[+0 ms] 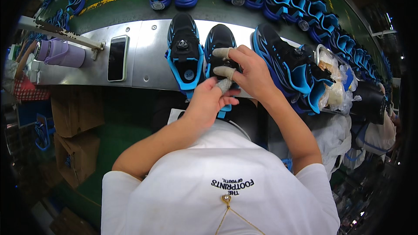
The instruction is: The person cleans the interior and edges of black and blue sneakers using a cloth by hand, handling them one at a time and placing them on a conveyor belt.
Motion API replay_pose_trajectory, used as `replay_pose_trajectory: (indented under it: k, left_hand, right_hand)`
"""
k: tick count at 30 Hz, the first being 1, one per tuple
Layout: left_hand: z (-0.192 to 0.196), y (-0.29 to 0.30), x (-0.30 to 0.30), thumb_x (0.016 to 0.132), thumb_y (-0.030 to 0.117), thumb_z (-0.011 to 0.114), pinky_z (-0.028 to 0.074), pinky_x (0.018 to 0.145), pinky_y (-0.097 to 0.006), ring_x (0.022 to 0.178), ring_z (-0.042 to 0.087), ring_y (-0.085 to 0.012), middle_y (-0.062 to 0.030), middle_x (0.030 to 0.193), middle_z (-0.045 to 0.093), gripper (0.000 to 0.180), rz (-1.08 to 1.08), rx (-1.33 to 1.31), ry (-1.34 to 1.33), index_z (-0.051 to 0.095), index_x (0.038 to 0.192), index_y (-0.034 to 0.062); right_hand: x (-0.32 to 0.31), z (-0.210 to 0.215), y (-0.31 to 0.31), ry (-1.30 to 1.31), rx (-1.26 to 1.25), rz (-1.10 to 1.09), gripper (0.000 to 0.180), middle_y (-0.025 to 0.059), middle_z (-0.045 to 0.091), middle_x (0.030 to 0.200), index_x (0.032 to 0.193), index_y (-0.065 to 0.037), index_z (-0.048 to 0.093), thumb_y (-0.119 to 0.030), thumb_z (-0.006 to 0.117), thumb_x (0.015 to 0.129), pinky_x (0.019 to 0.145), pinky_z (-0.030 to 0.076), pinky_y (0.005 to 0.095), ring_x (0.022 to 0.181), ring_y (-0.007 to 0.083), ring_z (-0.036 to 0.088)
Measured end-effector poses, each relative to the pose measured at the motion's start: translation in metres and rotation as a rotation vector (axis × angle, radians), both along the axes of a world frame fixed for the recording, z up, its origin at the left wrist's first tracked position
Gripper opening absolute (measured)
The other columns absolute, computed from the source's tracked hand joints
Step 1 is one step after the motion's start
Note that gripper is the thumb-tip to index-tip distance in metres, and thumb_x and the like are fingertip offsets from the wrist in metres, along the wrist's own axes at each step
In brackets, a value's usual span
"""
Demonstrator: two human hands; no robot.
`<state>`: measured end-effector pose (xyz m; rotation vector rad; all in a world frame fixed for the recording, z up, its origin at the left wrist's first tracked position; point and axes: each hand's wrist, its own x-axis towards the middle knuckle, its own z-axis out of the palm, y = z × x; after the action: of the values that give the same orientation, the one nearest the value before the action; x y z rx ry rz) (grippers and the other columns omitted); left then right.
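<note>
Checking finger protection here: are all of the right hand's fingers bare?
No, the right hand wears two beige finger covers.

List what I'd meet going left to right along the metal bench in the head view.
Lilac flask → phone with a dark screen → left black-and-blue shoe → middle shoe, partly covered by the fingers → angled shoe to its right → clear-bagged items.

Both arms (296, 126) bent. L hand (209, 100) & R hand (252, 72) v. close tog. R: 2 wrapped tips apart. L: 1 wrapped, a bit blurry.
</note>
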<state>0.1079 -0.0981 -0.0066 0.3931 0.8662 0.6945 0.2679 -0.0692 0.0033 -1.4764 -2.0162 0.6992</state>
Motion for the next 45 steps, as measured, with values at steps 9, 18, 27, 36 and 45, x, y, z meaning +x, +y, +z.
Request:
replay_pose_trajectory:
  k: [9,18,27,36,45]
  left_hand:
    - [0.011,0.004,-0.003,0.101,0.006,0.043,0.057,0.078,-0.03,0.107,0.065,-0.0248,-0.0144,0.119,0.062,0.027,-0.092,-0.032,0.094,0.054,0.123,-0.004]
    - [0.028,0.02,-0.024,0.1,0.02,0.054,0.055,0.068,-0.027,0.093,0.067,-0.0189,-0.0138,0.114,0.064,0.03,-0.504,0.141,0.294,0.062,0.114,-0.0054]
    - [0.001,0.09,-0.057,0.084,0.002,0.068,0.044,0.072,-0.025,0.08,0.05,-0.0085,-0.0016,0.105,0.064,0.03,-0.18,1.128,1.252,0.066,0.114,0.0037]
    - [0.01,0.081,-0.065,0.087,0.001,0.066,0.045,0.072,-0.024,0.082,0.055,-0.009,-0.0005,0.097,0.064,0.021,-0.061,1.184,1.007,0.068,0.108,0.0029]
    - [0.012,0.011,-0.024,0.1,0.012,0.051,0.055,0.069,-0.029,0.082,0.066,-0.0181,-0.0107,0.102,0.065,0.028,-0.34,0.025,0.192,0.059,0.119,-0.0071]
  right_hand:
    - [0.004,-0.001,-0.003,0.025,-0.06,-0.001,0.046,0.0034,0.06,0.094,0.126,-0.015,0.066,-0.006,0.071,0.081,0.07,0.045,0.0288,0.078,0.0133,0.052]
    - [0.007,-0.005,-0.002,0.022,-0.035,0.004,0.054,0.0018,0.062,0.1,0.133,-0.011,0.059,-0.011,0.073,0.081,0.07,0.044,0.0276,0.079,0.0123,0.051]
    - [-0.002,-0.003,-0.002,0.125,-0.074,0.055,0.05,0.007,0.058,0.091,0.129,-0.015,0.062,-0.008,0.074,0.081,0.073,0.047,0.0308,0.079,0.0196,0.055]
    - [0.003,-0.007,-0.002,0.007,-0.007,0.004,0.055,0.0011,0.061,0.091,0.131,-0.016,0.063,-0.008,0.075,0.078,0.069,0.043,0.0254,0.075,0.0132,0.046]
    - [0.009,-0.013,0.004,0.248,-0.185,0.184,0.064,0.0067,0.062,0.098,0.139,-0.015,0.055,-0.005,0.071,0.078,0.072,0.046,0.0313,0.082,0.0174,0.056]
